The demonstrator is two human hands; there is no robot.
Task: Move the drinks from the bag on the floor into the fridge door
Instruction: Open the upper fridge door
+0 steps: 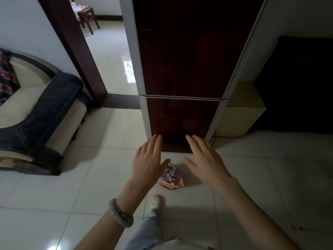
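A small orange and white plastic bag (175, 184) lies on the tiled floor in front of the fridge. A blue drink can (173, 172) with a round red, white and blue logo sticks out of its top. The tall dark red fridge (183, 69) stands straight ahead with both doors closed. My left hand (148, 159) hovers above the bag's left side, fingers spread and empty. On the bag's right, my right hand (204, 157) is held the same way, open and holding nothing. Neither hand touches the bag.
A dark blue and cream sofa (41, 112) stands at the left. Behind it a doorway (108, 56) opens onto another tiled room with a wooden chair (88, 17). A beige box (243, 112) sits right of the fridge, beside a dark cabinet (297, 87). My foot (155, 201) is just behind the bag.
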